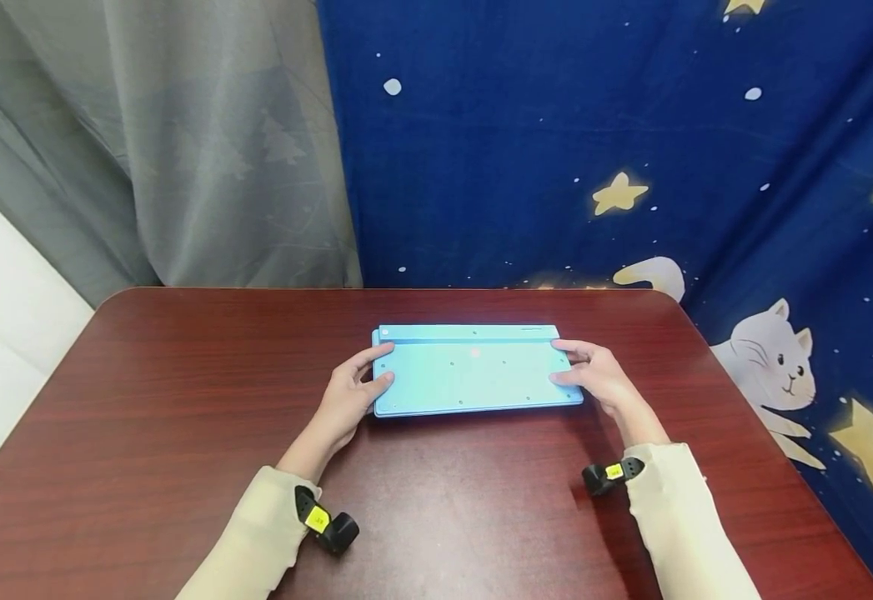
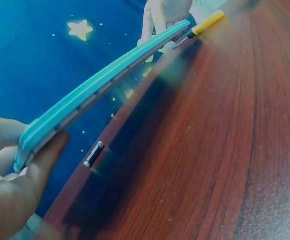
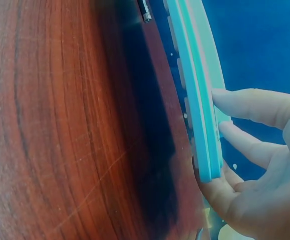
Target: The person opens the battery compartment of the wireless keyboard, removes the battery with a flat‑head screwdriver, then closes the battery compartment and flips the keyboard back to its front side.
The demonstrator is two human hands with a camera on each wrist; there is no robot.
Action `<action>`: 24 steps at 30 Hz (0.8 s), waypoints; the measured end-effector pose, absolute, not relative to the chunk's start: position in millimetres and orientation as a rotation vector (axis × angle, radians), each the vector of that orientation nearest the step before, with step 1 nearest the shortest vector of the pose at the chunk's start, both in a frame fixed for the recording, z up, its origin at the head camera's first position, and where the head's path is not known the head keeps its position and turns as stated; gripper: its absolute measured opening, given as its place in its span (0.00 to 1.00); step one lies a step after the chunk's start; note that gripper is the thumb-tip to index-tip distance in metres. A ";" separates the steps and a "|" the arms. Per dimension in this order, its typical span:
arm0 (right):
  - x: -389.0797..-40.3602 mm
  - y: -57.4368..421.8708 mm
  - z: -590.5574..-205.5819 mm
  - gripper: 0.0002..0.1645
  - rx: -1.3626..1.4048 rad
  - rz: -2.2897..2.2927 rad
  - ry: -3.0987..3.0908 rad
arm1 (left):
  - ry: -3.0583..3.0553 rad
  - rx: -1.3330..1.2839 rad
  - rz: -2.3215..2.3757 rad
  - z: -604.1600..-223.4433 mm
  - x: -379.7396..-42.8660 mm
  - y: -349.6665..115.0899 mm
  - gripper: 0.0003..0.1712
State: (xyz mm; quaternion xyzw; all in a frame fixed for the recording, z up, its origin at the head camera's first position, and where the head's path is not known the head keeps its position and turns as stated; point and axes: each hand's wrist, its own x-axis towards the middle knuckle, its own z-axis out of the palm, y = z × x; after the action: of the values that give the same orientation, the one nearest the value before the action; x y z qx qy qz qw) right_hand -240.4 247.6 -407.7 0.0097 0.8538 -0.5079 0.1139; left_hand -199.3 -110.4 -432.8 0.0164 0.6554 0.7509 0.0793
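A light blue keyboard [image 1: 474, 375] is held level above the table, with its screw-dotted underside turned up. My left hand [image 1: 348, 396] grips its left end and my right hand [image 1: 603, 377] its right end, fingers and thumb on both faces. Keys face down along its lower side in the left wrist view [image 2: 97, 92]. Beneath the keyboard, a small dark battery [image 2: 93, 154] lies on the table. A screwdriver with a yellow handle [image 2: 208, 23] lies near the right hand's end. The head view hides both behind the keyboard.
The dark red wooden table [image 1: 181, 417] has rounded far corners. Behind it hang a grey curtain [image 1: 211, 142] and a blue curtain [image 1: 496, 167] with stars and a white cat. Each sleeve carries a black strap-on camera [image 1: 338, 533].
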 end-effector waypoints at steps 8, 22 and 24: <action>-240.7 248.0 -407.2 0.37 -0.001 -1.473 2.508 | 1.798 0.145 2.337 -427.3 -194.5 -110.7 0.26; -236.4 242.0 -406.4 0.38 -0.039 -1.464 2.500 | 1.644 0.066 2.535 -410.4 -180.6 -103.4 0.26; -235.9 240.9 -405.5 0.37 -0.036 -1.485 2.494 | 1.635 0.046 2.556 -407.2 -178.2 -102.4 0.26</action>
State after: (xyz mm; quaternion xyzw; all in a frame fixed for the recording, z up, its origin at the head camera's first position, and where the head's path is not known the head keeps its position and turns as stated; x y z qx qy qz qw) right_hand -235.9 240.9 -405.5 -0.0125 0.8529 -0.5081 0.1191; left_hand -178.2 -102.4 -407.2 0.0152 0.5379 0.8411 0.0537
